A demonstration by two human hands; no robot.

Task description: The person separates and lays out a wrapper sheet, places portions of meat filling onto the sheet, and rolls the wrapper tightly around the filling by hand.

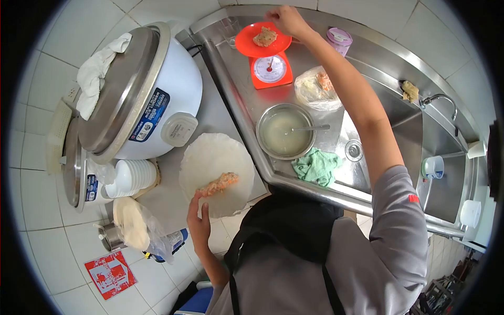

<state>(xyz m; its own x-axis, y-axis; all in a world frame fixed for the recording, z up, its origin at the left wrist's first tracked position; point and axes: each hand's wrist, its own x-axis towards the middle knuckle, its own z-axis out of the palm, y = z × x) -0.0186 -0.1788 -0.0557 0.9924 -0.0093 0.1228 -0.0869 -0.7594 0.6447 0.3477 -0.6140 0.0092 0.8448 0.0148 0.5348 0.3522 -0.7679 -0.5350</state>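
Filling strip point(223, 182) on wrapper point(210, 157), 8 o'clock. Left hand point(198, 223) half-open, fingertips at its end; right hand point(287, 21) by scale pan point(245, 43), 12 o'clock, grip unclear. Advise light, even pressure.

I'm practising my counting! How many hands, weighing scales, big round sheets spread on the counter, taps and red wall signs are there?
Hands: 2 (left hand, right hand)
Weighing scale: 1
Round sheet: 1
Tap: 1
Red wall sign: 1
Total: 6
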